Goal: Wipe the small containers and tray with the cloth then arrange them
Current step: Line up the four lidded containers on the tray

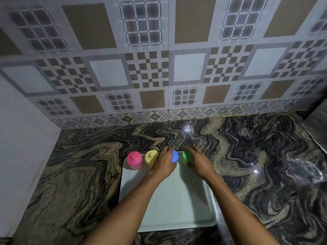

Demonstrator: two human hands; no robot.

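Four little jars stand in a row along the far edge of the tray [173, 206], which sits on the marbled table [79, 165]. The pink jar [134, 160] is furthest left and capped, with the yellow jar [151, 156] just beside it. The left hand [164, 163] is wrapped round the blue jar [175, 156], and the right hand [200, 165] grips the green jar [186, 155] next to it. Honestly can't tell what's inside any of them.

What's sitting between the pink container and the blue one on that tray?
The yellow container, at the far edge of the tray, as the head view shows; next to it comes the left hand, gripping the blue container.
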